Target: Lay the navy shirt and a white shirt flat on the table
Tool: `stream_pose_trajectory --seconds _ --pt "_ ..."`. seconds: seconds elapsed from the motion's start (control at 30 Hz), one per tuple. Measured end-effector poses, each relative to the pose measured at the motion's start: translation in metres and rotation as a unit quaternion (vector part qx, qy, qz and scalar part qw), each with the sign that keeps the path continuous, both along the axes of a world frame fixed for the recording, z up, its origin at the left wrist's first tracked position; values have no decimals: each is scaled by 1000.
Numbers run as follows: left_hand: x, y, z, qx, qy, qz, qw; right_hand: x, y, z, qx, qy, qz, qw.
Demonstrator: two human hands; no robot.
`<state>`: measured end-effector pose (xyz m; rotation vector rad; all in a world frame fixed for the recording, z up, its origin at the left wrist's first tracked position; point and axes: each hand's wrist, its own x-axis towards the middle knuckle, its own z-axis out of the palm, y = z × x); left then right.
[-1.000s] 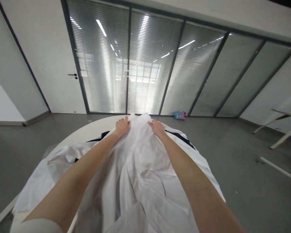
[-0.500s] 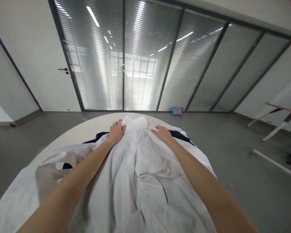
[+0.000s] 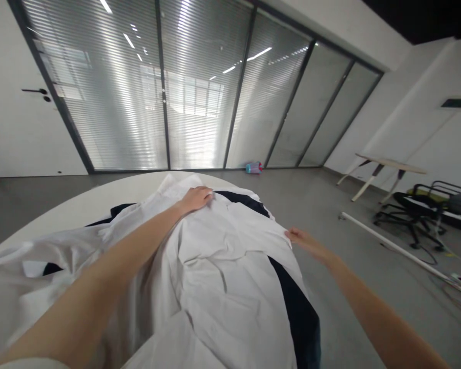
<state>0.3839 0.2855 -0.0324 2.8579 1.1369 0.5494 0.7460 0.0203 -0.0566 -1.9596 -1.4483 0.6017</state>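
A white shirt lies spread and wrinkled over a round white table, its collar near the far edge. My left hand is on the shirt beside the collar, fingers together and closed on the cloth; the fingertips are partly hidden. Out at the right side, my right hand pinches the end of a stretch of white cloth that looks like a sleeve. Dark navy cloth shows from under the shirt at the right, and more of it at the far side and left.
Beyond the table stands a glass partition with blinds and a white door. A blue and pink basket-like object lies on the floor by the glass. To the right are a wooden-topped table, a wheeled chair and a white bar.
My right hand has moved from beside the collar out to the right, drawing white cloth sideways. My left hand has shifted across to the collar's right side. The view has turned right.
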Motion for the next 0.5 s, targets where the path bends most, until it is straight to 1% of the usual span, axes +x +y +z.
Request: stream_pose_trajectory --seconds 0.07,0.13,0.2,0.3,0.37,0.4,0.43,0.47,0.5 --pt "6 4 -11 0 1 19 1000 3 -5 2 35 13 -14 999" --pt "8 5 -22 17 -7 37 999 11 -1 16 59 -9 -34 998" --pt "9 5 -31 54 -26 58 997 23 12 39 77 -99 -61 990" --pt "11 4 -35 109 -68 110 986 46 46 80 110 -273 -99 951" --pt "13 7 -35 125 -87 138 979 57 73 98 89 -352 -126 923" --pt "15 10 -35 129 -89 148 977 60 88 101 70 -383 -129 912" --pt "17 12 -36 132 -86 155 975 61 102 100 47 -409 -127 902" --pt "18 15 -37 136 -79 160 974 61 115 93 25 -431 -121 894" --pt "19 17 -38 141 -70 163 974 58 127 82 5 -451 -116 885"
